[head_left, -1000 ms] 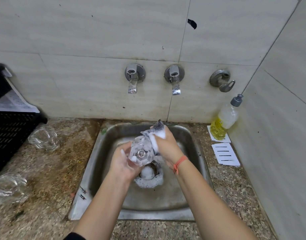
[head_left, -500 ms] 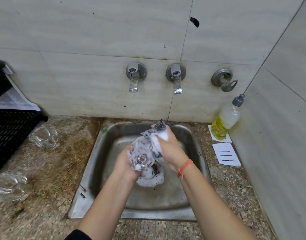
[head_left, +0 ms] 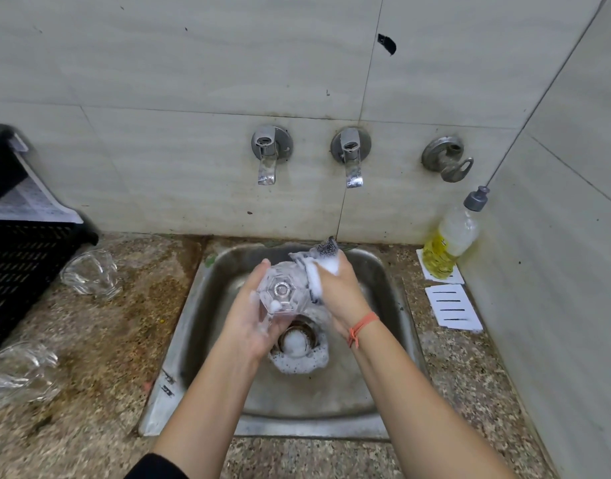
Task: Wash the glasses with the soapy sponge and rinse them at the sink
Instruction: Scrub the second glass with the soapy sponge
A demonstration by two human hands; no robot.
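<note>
Over the steel sink (head_left: 193, 326), my left hand (head_left: 248, 323) grips a clear faceted glass (head_left: 281, 293), its base turned toward the camera. My right hand (head_left: 338, 288) is closed around a foamy sponge (head_left: 323, 266) pressed against the glass's right side. Suds cover both hands and pool around the drain (head_left: 298, 340). Two more clear glasses lie on their sides on the counter to the left, one near the crate (head_left: 89, 274) and one at the left edge (head_left: 19, 368).
Two wall taps (head_left: 267, 157) (head_left: 349, 159) hang above the sink with no water running. A yellow soap bottle (head_left: 450, 240) stands at the right corner by white paper slips (head_left: 452, 307). A black crate (head_left: 17, 264) sits on the granite counter at the left.
The glass has turned in my left hand and the sponge has slid along its right side. The other glasses have not moved.
</note>
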